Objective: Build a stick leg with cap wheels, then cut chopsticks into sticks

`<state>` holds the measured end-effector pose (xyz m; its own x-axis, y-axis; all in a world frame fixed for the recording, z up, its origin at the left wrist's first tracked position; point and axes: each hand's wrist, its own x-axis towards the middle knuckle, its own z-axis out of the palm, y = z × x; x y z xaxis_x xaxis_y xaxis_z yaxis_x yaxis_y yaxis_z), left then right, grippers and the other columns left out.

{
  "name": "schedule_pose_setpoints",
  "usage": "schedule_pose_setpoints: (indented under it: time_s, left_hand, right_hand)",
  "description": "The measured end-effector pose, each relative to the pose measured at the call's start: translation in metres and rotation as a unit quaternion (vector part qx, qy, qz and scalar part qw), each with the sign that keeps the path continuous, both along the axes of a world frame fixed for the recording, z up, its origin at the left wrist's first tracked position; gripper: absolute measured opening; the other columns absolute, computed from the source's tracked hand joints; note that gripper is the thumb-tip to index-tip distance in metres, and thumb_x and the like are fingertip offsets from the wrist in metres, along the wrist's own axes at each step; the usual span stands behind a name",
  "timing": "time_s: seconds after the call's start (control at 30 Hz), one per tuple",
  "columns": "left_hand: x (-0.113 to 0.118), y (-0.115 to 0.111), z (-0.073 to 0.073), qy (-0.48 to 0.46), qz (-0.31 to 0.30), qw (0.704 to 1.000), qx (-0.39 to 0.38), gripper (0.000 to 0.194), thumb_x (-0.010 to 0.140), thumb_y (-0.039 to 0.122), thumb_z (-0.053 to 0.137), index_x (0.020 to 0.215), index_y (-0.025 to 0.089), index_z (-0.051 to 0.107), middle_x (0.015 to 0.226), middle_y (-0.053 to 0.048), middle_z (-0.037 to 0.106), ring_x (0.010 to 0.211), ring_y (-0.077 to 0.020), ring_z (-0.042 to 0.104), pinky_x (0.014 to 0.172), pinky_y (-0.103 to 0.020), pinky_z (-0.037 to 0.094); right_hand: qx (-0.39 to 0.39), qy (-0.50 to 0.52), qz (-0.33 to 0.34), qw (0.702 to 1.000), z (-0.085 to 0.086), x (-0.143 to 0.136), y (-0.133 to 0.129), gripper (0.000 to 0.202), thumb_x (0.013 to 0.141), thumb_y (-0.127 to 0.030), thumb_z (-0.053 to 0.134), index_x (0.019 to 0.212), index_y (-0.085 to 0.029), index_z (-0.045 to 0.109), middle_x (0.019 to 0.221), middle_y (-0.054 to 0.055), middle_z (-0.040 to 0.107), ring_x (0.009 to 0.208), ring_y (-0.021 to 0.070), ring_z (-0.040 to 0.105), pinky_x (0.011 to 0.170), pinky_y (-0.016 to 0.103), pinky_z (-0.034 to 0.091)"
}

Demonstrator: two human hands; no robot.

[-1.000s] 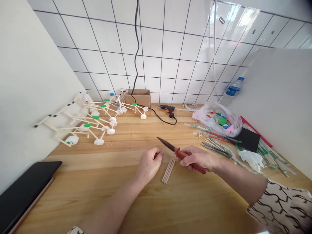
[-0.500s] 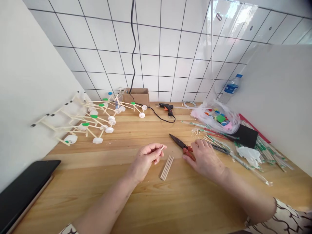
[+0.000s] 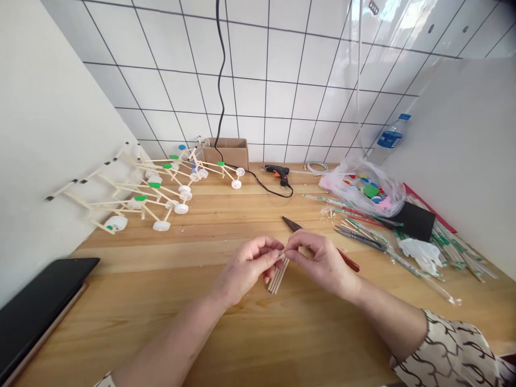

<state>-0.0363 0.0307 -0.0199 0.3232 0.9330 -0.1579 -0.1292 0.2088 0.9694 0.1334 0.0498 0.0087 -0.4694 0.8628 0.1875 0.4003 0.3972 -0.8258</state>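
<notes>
My left hand is closed in a pinch on a short wooden stick, of which only a small bit shows. My right hand meets it fingertip to fingertip, thumb and forefinger pinched at the stick's other end. Just below the fingers, several short wooden sticks lie side by side on the table, partly covered by the hands. Behind my right hand rest long-nose pliers; the dark jaws and one red handle show, the middle is hidden.
Stick-built models with white wheels stand at the left. Along the back are a cardboard box and a glue gun. At right lie a bag of coloured caps, scissors, wrapped sticks and a bottle. A black tablet-like slab is front left.
My right hand has left the pliers and come left to the stick in my left hand. The pliers' handles now lie spread farther apart. The view has shifted slightly.
</notes>
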Motion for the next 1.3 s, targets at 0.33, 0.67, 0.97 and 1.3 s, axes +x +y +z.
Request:
schedule_pose_setpoints:
  time_s: [0.33, 0.67, 0.97, 1.3]
  left_hand:
    - [-0.001, 0.003, 0.0, 0.16, 0.051, 0.983, 0.069, 0.019, 0.076, 0.034, 0.059, 0.078, 0.015, 0.06, 0.065, 0.001, 0.058, 0.053, -0.0086, 0.046, 0.052, -0.021, 0.038]
    - [-0.008, 0.006, 0.0, 0.327, 0.134, 0.916, 0.191, 0.014, 0.073, 0.029, 0.057, 0.069, 0.017, 0.065, 0.065, 0.001, 0.061, 0.059, -0.0129, 0.053, 0.057, -0.024, 0.041]
    - [-0.024, 0.026, -0.017, 0.435, 0.159, 0.854, 0.236, 0.009, 0.069, 0.019, 0.059, 0.069, 0.018, 0.068, 0.073, -0.002, 0.06, 0.066, -0.0163, 0.058, 0.063, -0.028, 0.043]
    - [-0.028, 0.033, -0.023, 0.427, 0.199, 0.848, 0.243, 0.016, 0.078, 0.021, 0.048, 0.076, 0.017, 0.063, 0.078, -0.005, 0.064, 0.073, -0.0179, 0.059, 0.069, -0.029, 0.045]
  right_hand:
    - [-0.005, 0.033, -0.095, 0.995, -0.02, 0.016, 0.008, 0.013, 0.078, -0.025, 0.055, 0.07, -0.016, 0.058, 0.065, 0.0, 0.055, 0.062, 0.0118, 0.047, 0.058, 0.024, 0.036]
    - [-0.023, 0.017, -0.109, 0.994, -0.019, 0.015, 0.011, 0.022, 0.079, -0.033, 0.05, 0.067, -0.016, 0.057, 0.058, -0.003, 0.048, 0.053, 0.0096, 0.04, 0.051, 0.022, 0.031]
    - [-0.018, -0.025, -0.113, 0.993, -0.017, 0.012, 0.016, 0.024, 0.075, -0.034, 0.051, 0.061, -0.015, 0.055, 0.055, -0.002, 0.046, 0.052, 0.0101, 0.038, 0.05, 0.023, 0.03]
    - [-0.009, -0.009, -0.112, 0.994, -0.006, 0.022, 0.019, 0.024, 0.076, -0.035, 0.049, 0.06, -0.017, 0.054, 0.057, -0.001, 0.052, 0.056, 0.0121, 0.047, 0.053, 0.024, 0.037]
